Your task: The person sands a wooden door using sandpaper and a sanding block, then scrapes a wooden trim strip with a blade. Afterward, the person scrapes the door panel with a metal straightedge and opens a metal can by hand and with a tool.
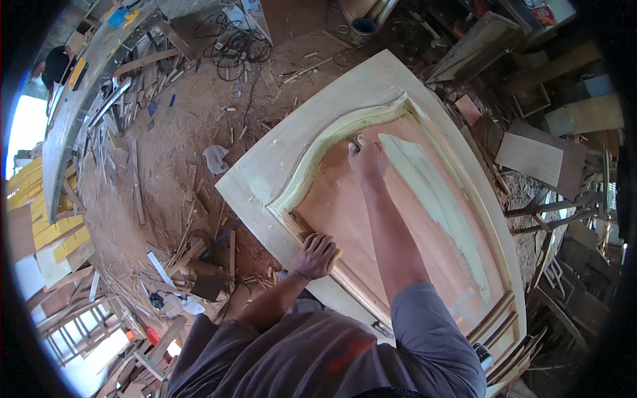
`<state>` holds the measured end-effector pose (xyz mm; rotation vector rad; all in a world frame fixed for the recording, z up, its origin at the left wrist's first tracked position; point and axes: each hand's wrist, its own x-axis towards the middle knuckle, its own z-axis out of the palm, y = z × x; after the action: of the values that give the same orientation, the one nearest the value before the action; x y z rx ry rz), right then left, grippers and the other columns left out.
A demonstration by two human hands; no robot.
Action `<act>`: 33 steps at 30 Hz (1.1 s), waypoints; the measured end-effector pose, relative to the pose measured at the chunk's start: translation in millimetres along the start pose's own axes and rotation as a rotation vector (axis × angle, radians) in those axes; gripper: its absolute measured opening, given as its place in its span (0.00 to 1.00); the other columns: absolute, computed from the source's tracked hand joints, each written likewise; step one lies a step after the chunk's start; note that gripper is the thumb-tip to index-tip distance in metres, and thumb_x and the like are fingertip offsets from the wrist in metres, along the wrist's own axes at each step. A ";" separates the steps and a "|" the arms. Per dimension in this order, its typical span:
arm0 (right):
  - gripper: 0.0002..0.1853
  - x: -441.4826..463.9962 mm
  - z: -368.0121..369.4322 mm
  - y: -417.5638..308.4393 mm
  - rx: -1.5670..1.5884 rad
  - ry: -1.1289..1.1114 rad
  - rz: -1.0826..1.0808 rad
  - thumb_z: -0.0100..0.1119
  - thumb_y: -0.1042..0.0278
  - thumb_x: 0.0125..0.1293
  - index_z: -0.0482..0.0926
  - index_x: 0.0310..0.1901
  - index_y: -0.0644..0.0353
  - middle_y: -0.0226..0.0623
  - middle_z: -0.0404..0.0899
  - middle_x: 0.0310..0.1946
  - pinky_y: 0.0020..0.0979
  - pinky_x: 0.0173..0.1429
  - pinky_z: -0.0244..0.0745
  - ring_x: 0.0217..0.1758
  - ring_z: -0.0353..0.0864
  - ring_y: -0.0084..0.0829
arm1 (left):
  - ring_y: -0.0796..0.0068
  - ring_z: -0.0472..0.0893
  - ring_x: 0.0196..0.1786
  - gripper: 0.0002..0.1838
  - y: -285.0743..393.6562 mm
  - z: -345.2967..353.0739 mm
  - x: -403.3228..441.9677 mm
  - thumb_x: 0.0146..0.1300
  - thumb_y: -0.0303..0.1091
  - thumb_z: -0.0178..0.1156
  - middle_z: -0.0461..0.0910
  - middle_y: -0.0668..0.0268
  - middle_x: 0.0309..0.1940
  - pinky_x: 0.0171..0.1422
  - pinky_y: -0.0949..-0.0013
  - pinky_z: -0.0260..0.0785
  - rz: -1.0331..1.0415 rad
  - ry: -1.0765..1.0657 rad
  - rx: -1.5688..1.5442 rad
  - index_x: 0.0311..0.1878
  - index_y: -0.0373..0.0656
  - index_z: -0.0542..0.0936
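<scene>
Leaning over: you bend over a panelled wooden door (251, 189), which lies face up directly in front of your grey shirt (285, 348), top end pointing away from you.
Curved moulding: the raised moulding (317, 147) runs in an arch across the far part of the door, framing the reddish recessed panel (345, 205).
Pale coating: a long pale greenish-yellow patch (431, 189) covers part of the recessed panel, to the right of your right forearm.
Right hand: your right hand (369, 161) is closed in a fist just inside the curved moulding, gripping a small dark item (357, 141); its type cannot be told.
Left hand: your left hand (316, 256) lies on the door's left side, fingers curled around a yellow piece (337, 256); most of that piece is hidden.
Floor beyond: a tangle of black cable (233, 52), a bucket (363, 28) and a crumpled plastic bag (215, 159) lie or stand among wood scraps.
Far left: another person (56, 67) in dark clothing is near a long board (63, 142).
</scene>
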<state>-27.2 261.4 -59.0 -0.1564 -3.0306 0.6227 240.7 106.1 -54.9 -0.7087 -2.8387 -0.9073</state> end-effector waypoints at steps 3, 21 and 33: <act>0.13 -1.3 -0.4 -7.0 -0.043 -0.014 -0.001 0.69 0.50 0.69 0.88 0.43 0.49 0.46 0.89 0.37 0.53 0.50 0.85 0.45 0.89 0.51 | 0.53 0.81 0.59 0.14 -0.5 6.7 -1.4 0.70 0.41 0.66 0.81 0.57 0.54 0.70 0.46 0.71 -0.006 -0.008 0.019 0.51 0.43 0.81; 0.12 60.5 -34.6 92.0 -0.041 0.071 0.145 0.64 0.50 0.71 0.87 0.45 0.47 0.46 0.89 0.41 0.52 0.53 0.85 0.49 0.90 0.52 | 0.54 0.80 0.62 0.15 -0.2 2.7 3.7 0.71 0.40 0.65 0.82 0.58 0.57 0.71 0.47 0.71 -0.010 -0.031 0.024 0.53 0.40 0.83; 0.13 89.9 -26.4 112.9 -0.143 0.198 0.013 0.64 0.51 0.72 0.86 0.45 0.51 0.43 0.91 0.44 0.53 0.53 0.84 0.50 0.89 0.52 | 0.54 0.82 0.59 0.15 -3.0 4.4 10.7 0.68 0.40 0.68 0.83 0.58 0.55 0.69 0.46 0.72 -0.009 -0.011 0.031 0.51 0.41 0.83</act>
<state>-104.8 384.5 -77.4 -0.2287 -2.8822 0.3658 230.1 110.7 -57.9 -0.6996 -2.8613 -0.8620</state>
